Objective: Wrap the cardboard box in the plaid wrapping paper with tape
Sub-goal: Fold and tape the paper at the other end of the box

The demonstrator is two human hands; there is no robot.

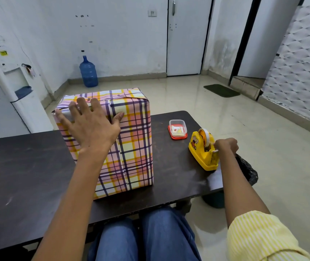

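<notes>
The box, covered in pink, yellow and purple plaid paper, stands upright on the dark table. My left hand lies flat with spread fingers on its near upper face, pressing the paper by the top left edge. At the table's right end sits a yellow tape dispenser with a roll of clear tape. My right hand is curled at the dispenser's cutter end, pinching the tape end there; the tape itself is hard to make out.
A small clear container with a red lid under it sits between box and dispenser. A black bag hangs off the table's right edge. A water dispenser stands at left, a blue water jug on the floor behind.
</notes>
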